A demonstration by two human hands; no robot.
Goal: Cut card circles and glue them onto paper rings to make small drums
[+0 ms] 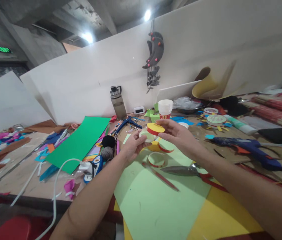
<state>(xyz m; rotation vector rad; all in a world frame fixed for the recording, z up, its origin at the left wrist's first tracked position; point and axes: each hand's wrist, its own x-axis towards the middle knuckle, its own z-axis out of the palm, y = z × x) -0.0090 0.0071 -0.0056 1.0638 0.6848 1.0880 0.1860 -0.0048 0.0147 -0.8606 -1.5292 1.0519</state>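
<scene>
My right hand pinches a shallow round piece with a yellow top and red rim, tilted in the air. Just left of it, my left hand grips a pale round disc between thumb and fingers. The two round pieces are close together; whether they touch I cannot tell. Below my hands, on a light green sheet, sit a pale ring with a red edge, another round piece with a red rim, a pencil and scissors with red handles.
Behind my hands stand stacked paper cups and a water bottle. A blue glue gun lies at right. To the left are a green sheet, a power strip and a white cable hanging over the table edge.
</scene>
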